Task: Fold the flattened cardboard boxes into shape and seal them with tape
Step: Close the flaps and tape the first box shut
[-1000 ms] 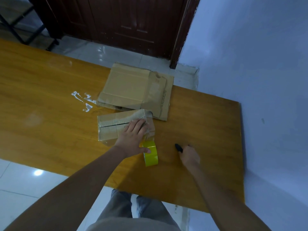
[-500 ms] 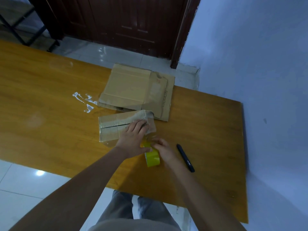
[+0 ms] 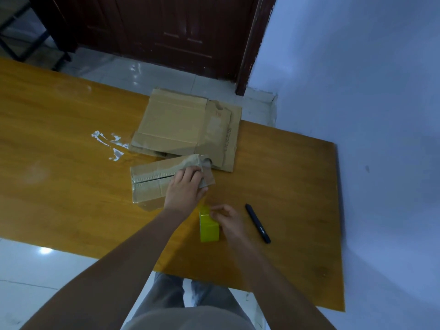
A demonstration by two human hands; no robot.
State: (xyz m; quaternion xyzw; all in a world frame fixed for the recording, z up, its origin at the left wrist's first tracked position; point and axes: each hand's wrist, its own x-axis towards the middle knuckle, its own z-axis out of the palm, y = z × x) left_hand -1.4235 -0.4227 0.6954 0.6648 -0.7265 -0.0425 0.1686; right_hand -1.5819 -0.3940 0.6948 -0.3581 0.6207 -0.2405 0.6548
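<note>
While left hand presses box, right fingers touch tape roll.

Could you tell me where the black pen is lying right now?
The black pen lies on the table, just right of the right hand and the tape roll.

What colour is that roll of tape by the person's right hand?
Bright yellow-green; the roll of tape shows clearly in the head view.

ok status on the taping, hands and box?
Left hand pressing flat on small taped box. Right hand gripping yellow tape roll. Black pen lies right of the roll, clear of work.
</note>
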